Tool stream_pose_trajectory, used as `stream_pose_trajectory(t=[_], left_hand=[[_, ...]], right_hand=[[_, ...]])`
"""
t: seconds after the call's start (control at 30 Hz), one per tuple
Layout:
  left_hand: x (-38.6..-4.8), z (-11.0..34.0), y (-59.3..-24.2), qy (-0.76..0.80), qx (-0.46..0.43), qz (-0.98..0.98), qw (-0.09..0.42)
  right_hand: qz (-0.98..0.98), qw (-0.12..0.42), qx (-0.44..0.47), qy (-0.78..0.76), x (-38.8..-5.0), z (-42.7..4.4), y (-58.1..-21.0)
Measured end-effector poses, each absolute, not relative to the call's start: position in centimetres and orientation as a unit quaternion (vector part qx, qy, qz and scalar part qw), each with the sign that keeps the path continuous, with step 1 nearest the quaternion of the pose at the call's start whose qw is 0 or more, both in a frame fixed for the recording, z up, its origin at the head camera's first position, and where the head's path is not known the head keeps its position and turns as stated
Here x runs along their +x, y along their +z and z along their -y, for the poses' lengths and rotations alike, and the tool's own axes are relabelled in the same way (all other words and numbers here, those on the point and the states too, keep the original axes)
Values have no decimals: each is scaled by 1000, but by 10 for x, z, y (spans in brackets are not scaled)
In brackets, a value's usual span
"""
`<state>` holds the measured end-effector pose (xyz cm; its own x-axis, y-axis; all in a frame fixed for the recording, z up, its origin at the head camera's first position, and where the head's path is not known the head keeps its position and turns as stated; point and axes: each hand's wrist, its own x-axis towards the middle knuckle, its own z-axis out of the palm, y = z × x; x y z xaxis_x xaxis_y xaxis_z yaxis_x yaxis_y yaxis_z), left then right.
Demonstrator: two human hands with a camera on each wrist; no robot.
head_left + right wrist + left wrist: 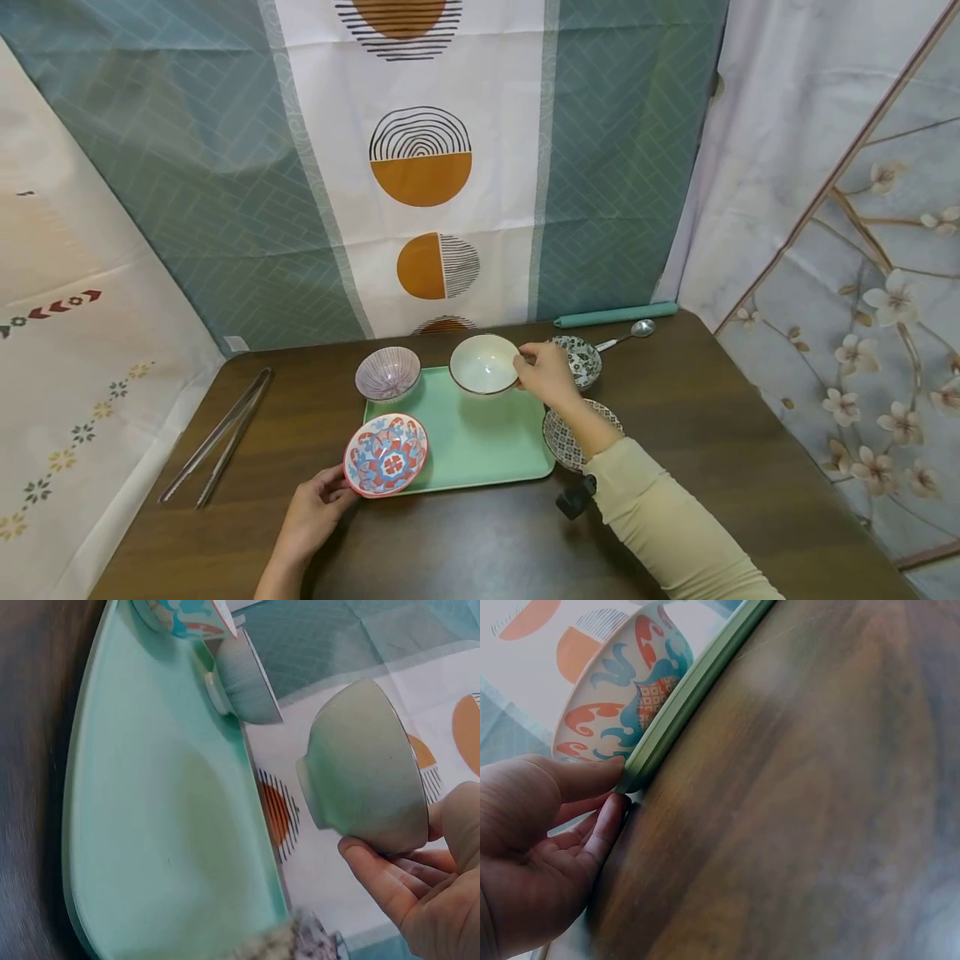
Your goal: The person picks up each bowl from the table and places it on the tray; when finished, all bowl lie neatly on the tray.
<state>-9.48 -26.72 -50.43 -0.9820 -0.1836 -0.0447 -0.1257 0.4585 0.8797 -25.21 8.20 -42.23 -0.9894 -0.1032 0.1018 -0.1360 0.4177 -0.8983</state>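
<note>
Head view puts the right hand (551,371) above the right-hand part of the green tray (480,450), its fingers (379,881) narrowed on the white bowl (483,364). They pinch it by one side, so the bowl lies just left of those fingers, raised over the tray's far edge; right wrist view shows its foot apart from the tray.

The left hand (318,504) has its fingers (604,829) nearly together, pinching the tray's near left corner between thumb and fingertip. Just beyond them is the red bowl (386,456) at that corner, with the purple bowl (387,373) farther past it; whether the purple bowl stands within the tray or across its rim, I cannot tell.

Held from one side, the white bowl could tip, so the right fingers would do well to keep its rim level and any lowering foot first, clear of the purple bowl farther left. The forearm passes over the brown bowl (561,440), nearer the person than the right fingers, and the floral bowl (581,360) stands close to their right: a high wrist seems wise. The left fingers should steady the tray flat on the worktop (450,542) without nudging the red bowl.
</note>
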Motion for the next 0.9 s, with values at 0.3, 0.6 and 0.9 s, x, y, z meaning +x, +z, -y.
stream_pose_trajectory(t=[0.3,0.6,0.9], left_hand=[[-95,268,-508,-526,78,846,37],[-95,269,-507,-527,75,845,36],[-94,268,-505,-530,78,844,41]], right_hand=[[847,1,75,526,-247,-60,-435],[881,-7,96,464,-244,-41,-450],[900,-13,93,425,-244,-30,-460]])
